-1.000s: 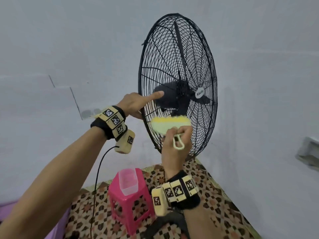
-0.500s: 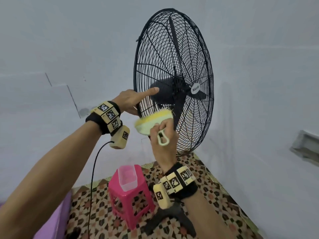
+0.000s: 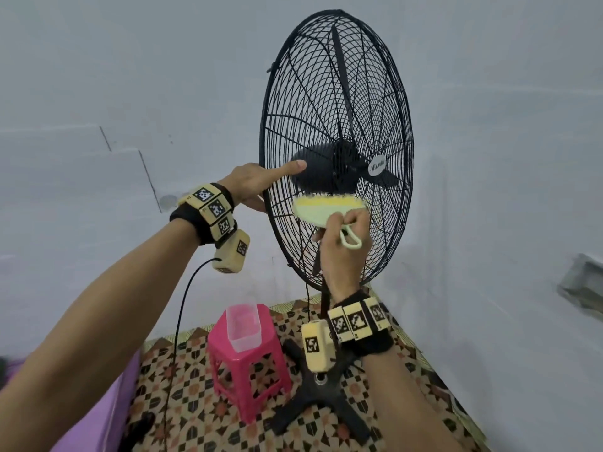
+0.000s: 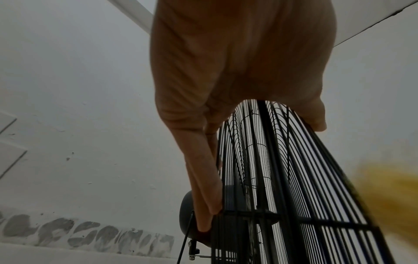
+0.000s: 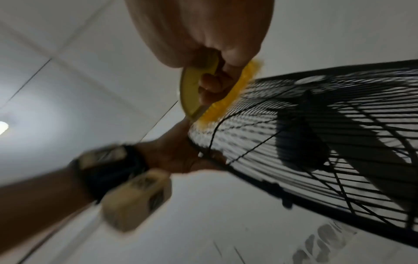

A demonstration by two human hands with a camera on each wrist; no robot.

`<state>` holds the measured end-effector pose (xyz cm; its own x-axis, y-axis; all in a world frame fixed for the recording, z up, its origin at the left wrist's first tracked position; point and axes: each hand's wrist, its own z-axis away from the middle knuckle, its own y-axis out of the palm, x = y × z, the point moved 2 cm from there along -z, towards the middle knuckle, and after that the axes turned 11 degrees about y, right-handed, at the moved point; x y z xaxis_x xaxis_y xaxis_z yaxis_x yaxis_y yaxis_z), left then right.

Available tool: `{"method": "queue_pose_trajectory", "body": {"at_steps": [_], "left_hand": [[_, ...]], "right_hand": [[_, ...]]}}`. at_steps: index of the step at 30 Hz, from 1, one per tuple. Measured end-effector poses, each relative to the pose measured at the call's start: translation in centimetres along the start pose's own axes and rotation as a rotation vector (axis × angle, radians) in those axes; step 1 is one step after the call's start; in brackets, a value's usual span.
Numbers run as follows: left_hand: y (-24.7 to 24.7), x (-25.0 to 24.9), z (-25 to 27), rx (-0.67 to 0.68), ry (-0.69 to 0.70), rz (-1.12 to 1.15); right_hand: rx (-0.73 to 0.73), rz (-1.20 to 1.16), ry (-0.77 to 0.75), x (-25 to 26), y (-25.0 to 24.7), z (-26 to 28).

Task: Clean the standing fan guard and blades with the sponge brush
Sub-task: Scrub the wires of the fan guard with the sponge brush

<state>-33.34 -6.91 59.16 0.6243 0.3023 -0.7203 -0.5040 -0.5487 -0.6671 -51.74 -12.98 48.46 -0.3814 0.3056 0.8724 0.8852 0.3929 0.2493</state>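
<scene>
One fan guard (image 3: 336, 93), one sponge brush (image 3: 326, 208)
The brush is gripped by the right hand (image 3: 342, 252); the guard rim is clasped by the left hand (image 3: 251, 187), forefinger extended.

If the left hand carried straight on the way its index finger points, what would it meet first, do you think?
The left hand grips the guard rim, index finger laid along the rear mesh. Straight on, it would probably meet the black motor housing first; the fingertip looks already at it, though depth is unclear.
</scene>
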Motion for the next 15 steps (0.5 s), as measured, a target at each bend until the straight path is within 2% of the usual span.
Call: {"method": "queue_pose_trajectory", "body": {"at_steps": [2, 3, 4, 6, 8, 9, 12, 15], "left_hand": [[0.0, 0.0, -0.1, -0.002, -0.008, -0.007], [0.0, 0.0, -0.2, 0.001, -0.013, -0.010], [0.0, 0.1, -0.2, 0.003, -0.018, -0.010], [0.0, 0.3, -0.3, -0.006, -0.017, -0.002], [0.0, 0.5, -0.3, -0.015, -0.014, 0.002], [0.0, 0.4, -0.4, -0.020, -0.016, -0.001], [0.0, 0.3, -0.5, -0.026, -0.017, -0.041], [0.1, 0.7, -0.7, -0.006, -0.021, -0.034]], "right_hand": [[0.216, 0.104, -0.066, 0.0, 1.3, 1.5], [0.248, 0.153, -0.083, -0.2, 1.6, 1.8], [0.208, 0.172, -0.071, -0.4, 1.5, 1.5], [0.021, 0.113, -0.036, -0.4, 0.5, 0.1], [-0.089, 0.075, -0.081, 0.0, -0.2, -0.9], [-0.064, 0.093, -0.153, 0.1, 0.0, -0.9], [0.172, 0.204, -0.363, -0.3, 2.1, 0.8], [0.266, 0.316, -0.345, -4.3, 0.8, 2.5]]}}
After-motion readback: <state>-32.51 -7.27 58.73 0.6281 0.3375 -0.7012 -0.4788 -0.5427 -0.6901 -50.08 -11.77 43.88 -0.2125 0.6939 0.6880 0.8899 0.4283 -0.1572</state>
